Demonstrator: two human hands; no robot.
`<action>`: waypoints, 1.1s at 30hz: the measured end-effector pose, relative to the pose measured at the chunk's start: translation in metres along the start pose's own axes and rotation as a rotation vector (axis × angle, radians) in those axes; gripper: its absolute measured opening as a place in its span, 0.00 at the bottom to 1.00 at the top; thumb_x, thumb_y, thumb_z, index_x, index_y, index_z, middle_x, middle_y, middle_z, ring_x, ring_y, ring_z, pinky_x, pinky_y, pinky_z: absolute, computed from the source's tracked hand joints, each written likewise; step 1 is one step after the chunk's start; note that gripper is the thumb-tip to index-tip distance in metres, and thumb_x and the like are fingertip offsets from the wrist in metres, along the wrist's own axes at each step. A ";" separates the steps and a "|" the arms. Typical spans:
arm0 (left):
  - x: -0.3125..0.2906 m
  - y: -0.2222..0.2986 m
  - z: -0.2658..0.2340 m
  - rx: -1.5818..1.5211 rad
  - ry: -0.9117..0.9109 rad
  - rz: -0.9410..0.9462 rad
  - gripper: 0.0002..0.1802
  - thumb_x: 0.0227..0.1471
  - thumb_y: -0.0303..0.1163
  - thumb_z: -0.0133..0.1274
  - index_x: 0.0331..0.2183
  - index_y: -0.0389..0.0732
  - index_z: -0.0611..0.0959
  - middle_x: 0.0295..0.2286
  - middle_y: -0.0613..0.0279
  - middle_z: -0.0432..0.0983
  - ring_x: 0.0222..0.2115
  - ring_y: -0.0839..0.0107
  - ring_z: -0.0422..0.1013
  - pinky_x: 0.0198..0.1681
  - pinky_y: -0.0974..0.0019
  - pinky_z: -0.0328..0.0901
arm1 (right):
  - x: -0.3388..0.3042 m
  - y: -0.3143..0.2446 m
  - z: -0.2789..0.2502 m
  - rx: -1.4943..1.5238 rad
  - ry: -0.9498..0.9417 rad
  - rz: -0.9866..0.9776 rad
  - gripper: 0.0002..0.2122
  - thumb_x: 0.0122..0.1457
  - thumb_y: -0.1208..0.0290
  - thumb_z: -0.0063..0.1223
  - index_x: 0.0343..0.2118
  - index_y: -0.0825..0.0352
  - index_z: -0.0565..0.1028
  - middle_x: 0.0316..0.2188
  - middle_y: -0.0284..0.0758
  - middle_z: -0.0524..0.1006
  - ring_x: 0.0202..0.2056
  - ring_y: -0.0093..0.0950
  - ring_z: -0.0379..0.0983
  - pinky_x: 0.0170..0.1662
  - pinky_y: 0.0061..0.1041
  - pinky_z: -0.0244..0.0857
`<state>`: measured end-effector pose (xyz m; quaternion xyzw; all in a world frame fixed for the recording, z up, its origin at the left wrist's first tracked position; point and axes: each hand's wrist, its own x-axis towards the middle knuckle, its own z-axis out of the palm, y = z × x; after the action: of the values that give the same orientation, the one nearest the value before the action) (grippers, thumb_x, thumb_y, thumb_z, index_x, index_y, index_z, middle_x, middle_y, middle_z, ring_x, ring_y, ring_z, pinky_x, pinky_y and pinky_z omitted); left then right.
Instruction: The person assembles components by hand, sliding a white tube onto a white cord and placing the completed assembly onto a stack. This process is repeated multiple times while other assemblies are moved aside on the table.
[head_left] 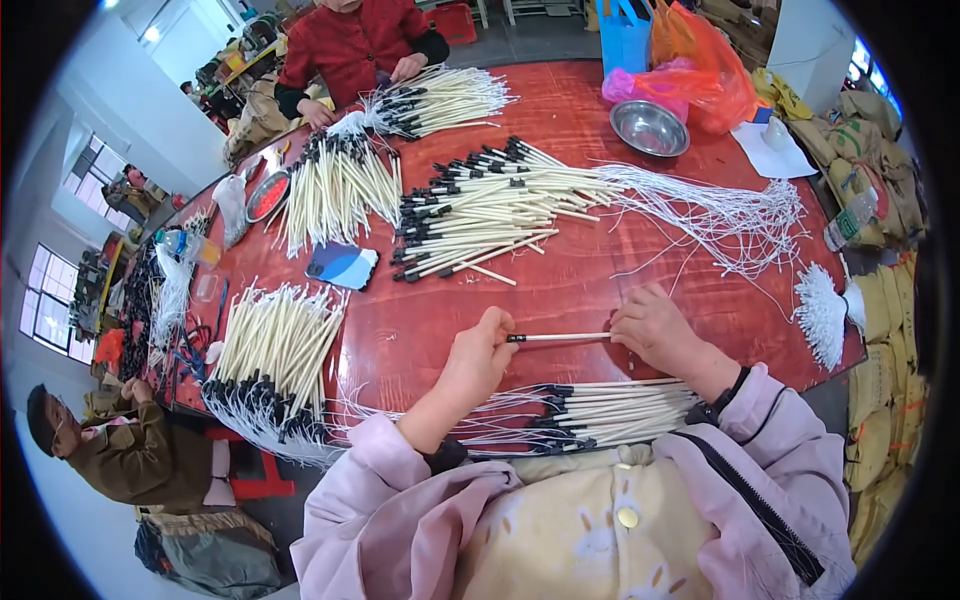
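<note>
A thin cream tube with a black end cap (560, 337) is held level between my two hands, just above the red table (560, 290). My left hand (478, 358) pinches its black end; my right hand (655, 328) grips the other end. Below my hands, along the table's near edge, lies a row of finished tubes with black caps and white wires (590, 412). A large heap of the same tubes (480, 215) lies farther out, its white wires (720, 215) fanning right.
More tube piles lie at the left (275, 360) and far left (335, 185). A phone (342, 266), a steel bowl (650, 127) and plastic bags (690, 85) sit on the table. A person in red (350, 45) works opposite; another person (120, 450) sits at lower left.
</note>
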<state>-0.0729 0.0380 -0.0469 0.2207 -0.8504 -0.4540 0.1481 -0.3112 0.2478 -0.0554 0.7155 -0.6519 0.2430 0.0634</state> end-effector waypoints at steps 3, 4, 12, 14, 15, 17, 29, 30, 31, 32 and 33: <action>-0.004 -0.004 -0.023 0.202 0.005 0.054 0.08 0.56 0.26 0.56 0.38 0.35 0.80 0.27 0.49 0.80 0.26 0.56 0.77 0.31 0.60 0.70 | -0.001 -0.006 -0.022 -0.052 0.024 -0.009 0.04 0.50 0.70 0.63 0.27 0.61 0.80 0.32 0.27 0.79 0.39 0.32 0.71 0.46 0.35 0.62; -0.008 -0.006 -0.032 0.294 -0.003 0.075 0.07 0.56 0.27 0.57 0.37 0.35 0.82 0.28 0.49 0.80 0.27 0.58 0.78 0.32 0.60 0.70 | 0.000 -0.007 -0.034 -0.104 0.024 -0.002 0.04 0.50 0.71 0.64 0.28 0.62 0.80 0.32 0.28 0.79 0.39 0.33 0.71 0.46 0.35 0.62; -0.090 -0.057 -0.186 0.895 0.502 -0.086 0.05 0.52 0.25 0.57 0.32 0.33 0.82 0.32 0.50 0.76 0.35 0.52 0.73 0.41 0.55 0.67 | -0.035 -0.020 -0.101 0.092 -0.109 0.147 0.07 0.51 0.69 0.65 0.30 0.65 0.79 0.35 0.30 0.80 0.41 0.35 0.70 0.46 0.37 0.61; -0.110 -0.061 -0.191 0.942 0.503 -0.109 0.06 0.53 0.26 0.57 0.31 0.33 0.82 0.32 0.49 0.76 0.35 0.51 0.73 0.41 0.53 0.67 | -0.049 -0.022 -0.106 0.113 -0.274 0.145 0.11 0.52 0.65 0.66 0.34 0.65 0.80 0.37 0.31 0.80 0.41 0.36 0.70 0.47 0.37 0.61; -0.115 -0.060 -0.186 0.943 0.389 -0.158 0.07 0.52 0.26 0.58 0.33 0.33 0.82 0.34 0.48 0.76 0.37 0.49 0.73 0.43 0.53 0.67 | -0.052 -0.021 -0.104 0.118 -0.274 0.150 0.11 0.52 0.65 0.66 0.34 0.65 0.80 0.37 0.31 0.80 0.41 0.36 0.70 0.47 0.37 0.61; -0.121 -0.052 -0.172 0.937 0.163 -0.255 0.10 0.51 0.26 0.59 0.36 0.33 0.82 0.38 0.45 0.75 0.41 0.45 0.72 0.47 0.51 0.66 | -0.058 -0.020 -0.101 0.149 -0.235 0.154 0.17 0.54 0.57 0.64 0.40 0.66 0.79 0.41 0.33 0.79 0.43 0.37 0.70 0.49 0.37 0.61; 0.125 0.057 0.079 0.622 -0.083 0.485 0.15 0.49 0.33 0.62 0.37 0.36 0.81 0.37 0.49 0.76 0.43 0.51 0.73 0.43 0.51 0.71 | -0.036 -0.017 -0.078 -0.055 -0.062 0.234 0.29 0.57 0.46 0.57 0.52 0.68 0.75 0.50 0.40 0.75 0.47 0.42 0.68 0.54 0.40 0.60; 0.134 0.058 0.098 0.665 -0.068 0.493 0.14 0.48 0.32 0.62 0.36 0.36 0.81 0.37 0.49 0.75 0.43 0.52 0.74 0.42 0.52 0.72 | -0.035 -0.019 -0.079 -0.056 -0.050 0.238 0.29 0.57 0.48 0.57 0.52 0.68 0.75 0.49 0.40 0.76 0.47 0.42 0.68 0.54 0.40 0.61; 0.141 0.051 0.120 0.661 -0.060 0.504 0.14 0.48 0.32 0.62 0.36 0.36 0.81 0.37 0.49 0.75 0.43 0.52 0.74 0.42 0.52 0.72 | -0.038 -0.018 -0.077 -0.070 -0.048 0.237 0.29 0.57 0.48 0.57 0.52 0.68 0.75 0.49 0.40 0.76 0.47 0.42 0.68 0.54 0.40 0.61; 0.148 0.048 0.138 0.706 -0.076 0.506 0.12 0.48 0.31 0.60 0.36 0.36 0.81 0.37 0.51 0.75 0.42 0.54 0.74 0.42 0.53 0.73 | -0.044 -0.016 -0.076 -0.064 -0.053 0.262 0.28 0.57 0.49 0.58 0.52 0.69 0.75 0.50 0.40 0.75 0.48 0.42 0.69 0.54 0.40 0.61; 0.156 0.040 0.148 0.755 -0.091 0.502 0.11 0.49 0.30 0.58 0.36 0.37 0.81 0.37 0.52 0.75 0.42 0.55 0.74 0.41 0.54 0.73 | -0.049 -0.013 -0.074 -0.054 -0.057 0.284 0.27 0.57 0.51 0.59 0.52 0.69 0.74 0.50 0.40 0.75 0.48 0.43 0.69 0.54 0.40 0.61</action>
<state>-0.2836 0.0831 -0.0860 0.0264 -0.9892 -0.0715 0.1253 -0.3199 0.3245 -0.0086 0.6206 -0.7546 0.2114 0.0291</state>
